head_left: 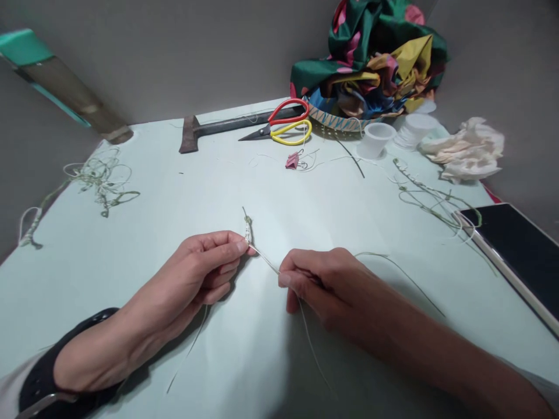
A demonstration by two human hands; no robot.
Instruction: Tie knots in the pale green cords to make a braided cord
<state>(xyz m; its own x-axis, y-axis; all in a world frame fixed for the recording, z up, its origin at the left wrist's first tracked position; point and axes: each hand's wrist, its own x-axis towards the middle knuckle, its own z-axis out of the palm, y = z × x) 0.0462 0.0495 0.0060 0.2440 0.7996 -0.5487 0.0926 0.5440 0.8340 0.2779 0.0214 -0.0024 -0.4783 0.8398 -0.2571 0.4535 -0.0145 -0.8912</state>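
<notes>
My left hand [213, 265] pinches a short braided cord [248, 228], pale green and white, between thumb and forefinger. The knotted end points up past the fingertips, with a thin dark tip. From the pinch, thin pale cord strands [266, 260] run to my right hand [312, 282], whose thumb and forefinger are closed on them. One loose strand [312, 343] hangs below the right hand, and another end [187, 361] trails below the left. A greenish strand [410, 273] lies behind the right wrist. A dark watch band [70, 349] is around my left wrist.
Towards the back lie a hammer [189, 135], red-and-yellow-handled scissors [279, 129] and a pink binder clip [292, 160]. A basket [336, 121] holds colourful cloth. Tangled cords [98, 177] lie left. At right are plastic cups [378, 139], crumpled tissue [469, 150] and a phone [519, 250].
</notes>
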